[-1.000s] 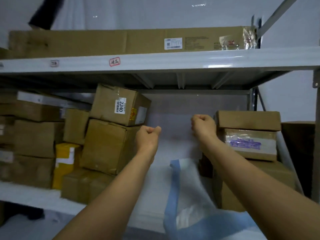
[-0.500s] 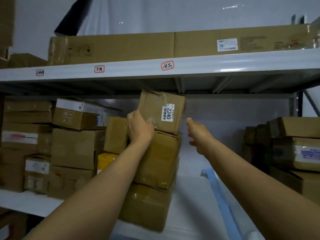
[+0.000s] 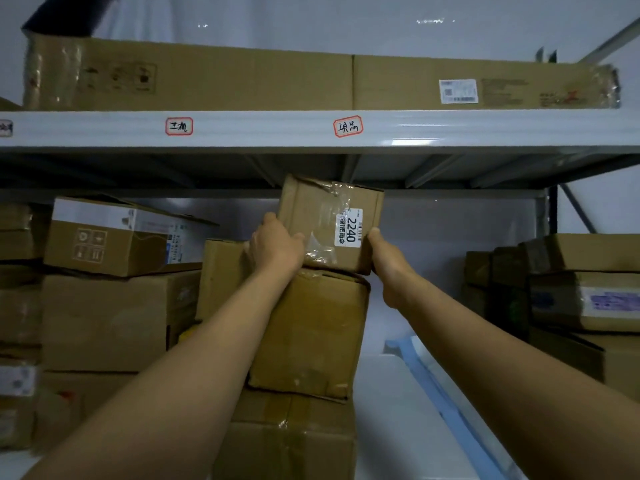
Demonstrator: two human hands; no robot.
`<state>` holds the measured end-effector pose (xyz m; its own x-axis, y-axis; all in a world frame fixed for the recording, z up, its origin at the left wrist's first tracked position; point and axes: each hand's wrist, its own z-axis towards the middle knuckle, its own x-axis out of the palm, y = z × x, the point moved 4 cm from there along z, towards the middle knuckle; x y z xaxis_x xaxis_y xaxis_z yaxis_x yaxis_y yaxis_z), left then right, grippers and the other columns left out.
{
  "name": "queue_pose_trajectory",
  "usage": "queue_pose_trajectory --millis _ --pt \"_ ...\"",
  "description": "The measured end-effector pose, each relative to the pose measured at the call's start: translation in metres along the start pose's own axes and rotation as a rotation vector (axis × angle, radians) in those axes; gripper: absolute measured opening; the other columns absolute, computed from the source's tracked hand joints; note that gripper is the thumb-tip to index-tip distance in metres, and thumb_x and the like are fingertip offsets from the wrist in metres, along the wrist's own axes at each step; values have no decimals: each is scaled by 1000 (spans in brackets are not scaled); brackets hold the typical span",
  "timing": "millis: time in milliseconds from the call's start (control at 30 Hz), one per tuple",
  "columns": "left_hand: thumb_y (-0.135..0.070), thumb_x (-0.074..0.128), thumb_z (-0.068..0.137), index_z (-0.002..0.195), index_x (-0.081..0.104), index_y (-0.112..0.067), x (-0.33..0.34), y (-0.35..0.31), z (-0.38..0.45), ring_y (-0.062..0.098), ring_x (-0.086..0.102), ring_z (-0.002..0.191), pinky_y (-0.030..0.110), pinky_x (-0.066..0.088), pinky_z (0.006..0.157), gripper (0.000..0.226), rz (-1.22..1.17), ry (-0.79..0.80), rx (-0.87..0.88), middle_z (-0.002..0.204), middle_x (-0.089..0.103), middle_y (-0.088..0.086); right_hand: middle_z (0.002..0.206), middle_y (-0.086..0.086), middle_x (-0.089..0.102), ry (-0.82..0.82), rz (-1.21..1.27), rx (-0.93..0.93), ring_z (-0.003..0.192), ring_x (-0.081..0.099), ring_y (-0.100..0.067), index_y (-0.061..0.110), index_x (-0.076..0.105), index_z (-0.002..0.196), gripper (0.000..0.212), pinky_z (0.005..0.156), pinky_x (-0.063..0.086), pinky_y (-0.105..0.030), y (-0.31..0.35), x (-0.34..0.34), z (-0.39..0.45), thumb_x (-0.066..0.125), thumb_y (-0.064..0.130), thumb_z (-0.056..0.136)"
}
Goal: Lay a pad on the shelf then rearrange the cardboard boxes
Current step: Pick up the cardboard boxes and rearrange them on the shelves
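The small box labelled 2240 (image 3: 329,223) sits tilted atop a stack of 2 larger cartons (image 3: 308,337), close under the upper shelf (image 3: 450,128). The left hand (image 3: 277,245) grips its left side with curled fingers; the right hand (image 3: 386,258) presses its right edge. Lifted carelessly, it may strike that shelf or topple the leaning stack onto the white pad (image 3: 391,410) beside it.

Dim, cool indoor light. Glare streaks the upper shelf edge (image 3: 415,128); deep shadow beneath it. Soft, slightly blurry picture, with wide-angle bending at the edges.
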<state>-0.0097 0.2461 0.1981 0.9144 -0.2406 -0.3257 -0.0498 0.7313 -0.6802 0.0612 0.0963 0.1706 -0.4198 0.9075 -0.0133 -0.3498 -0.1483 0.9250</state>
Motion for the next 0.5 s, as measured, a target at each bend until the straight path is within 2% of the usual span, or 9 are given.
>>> queue_pose_trajectory --millis 67,167,233,367,433,500 --pt "-19 60 90 127 44 -9 -4 -6 -7 33 53 119 40 43 96 42 -97 -5 21 130 55 14 86 6 56 -40 27 -12 75 50 -4 27 53 87 34 88 30 -27 3 -4 -2 25 38 102" --pt "-13 61 89 125 41 -12 -7 -17 -19 30 55 115 36 46 86 41 -205 10 63 130 54 11 92 3 59 -69 54 -26 86 55 -11 30 52 84 36 96 29 -30 7 -15 -10 22 41 102" --pt "-12 61 89 124 40 -14 -8 -26 -28 27 56 112 31 47 80 42 -247 31 90 129 53 9 98 1 58 -90 64 -22 89 54 -12 27 54 90 39 100 28 -34 9 -26 -18 21 43 102" --pt "-13 65 87 121 40 -15 -8 -47 -52 23 56 109 28 44 74 42 -285 30 118 126 54 7 103 0 54 -136 95 -13 90 50 -12 20 52 121 45 105 25 -36 13 -50 -35 19 45 102" --pt "-14 67 85 117 41 -15 -8 -59 -65 24 56 108 32 48 76 41 -283 11 137 123 55 7 103 -1 55 -148 109 -21 85 50 -11 19 52 123 48 104 26 -35 17 -63 -46 18 45 102" --pt "-14 67 85 115 40 -16 -9 -73 -79 24 55 110 36 53 83 41 -285 7 161 122 55 6 102 -1 56 -171 122 -29 85 50 -11 22 53 116 45 106 25 -36 21 -77 -57 18 45 102"
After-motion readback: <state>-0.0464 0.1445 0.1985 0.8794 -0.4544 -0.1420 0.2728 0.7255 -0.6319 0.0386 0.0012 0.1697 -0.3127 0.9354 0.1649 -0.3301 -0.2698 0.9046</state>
